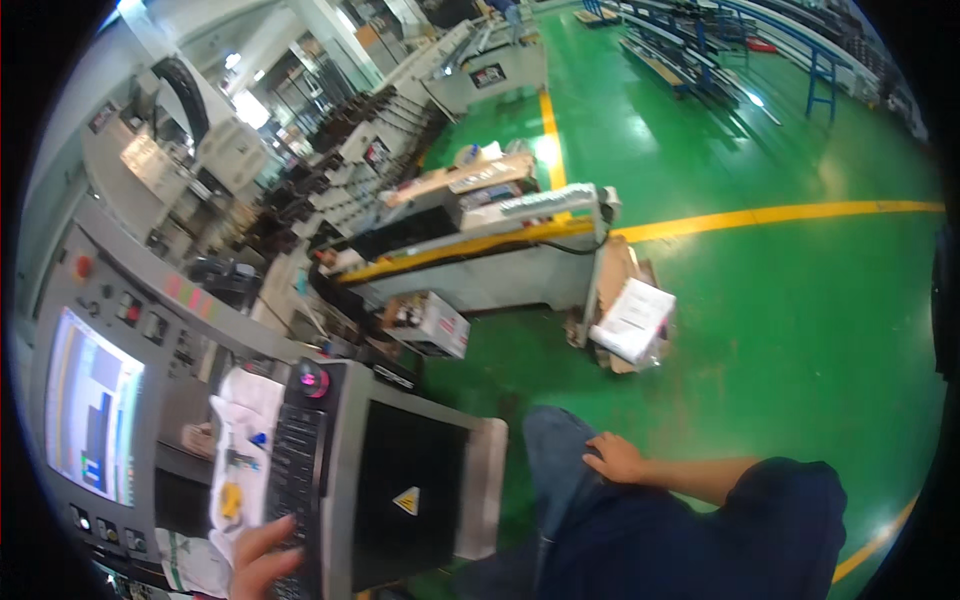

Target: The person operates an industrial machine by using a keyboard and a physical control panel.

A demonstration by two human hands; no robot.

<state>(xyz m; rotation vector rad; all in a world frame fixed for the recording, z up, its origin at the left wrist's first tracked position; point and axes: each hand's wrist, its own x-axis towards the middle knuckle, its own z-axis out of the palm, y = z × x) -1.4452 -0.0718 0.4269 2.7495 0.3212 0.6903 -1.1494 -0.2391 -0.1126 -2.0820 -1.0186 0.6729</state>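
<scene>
My left hand (262, 562) is at the near end of a black keyboard (293, 455), fingers apart, with fingertips over the keys; it holds nothing. A round black device with a pink glow (312, 379) sits at the keyboard's far end. To the left, a lit screen (97, 408) showing blue shapes is set in a grey control panel (165, 355). Beside the keyboard lies a white cloth (250, 397) bearing a yellow item (232, 500) and small blue pieces. My right hand (614, 459) rests loosely on my bent knee (560, 445) with nothing in it.
Ahead stands a long machine bed (470, 275) with cardboard on top. A white box (440, 325) and an open carton with papers (635, 320) are on the green floor (760, 330). Blue racks (700, 50) hold long bars at the far right. A person (508, 10) shows partly far off.
</scene>
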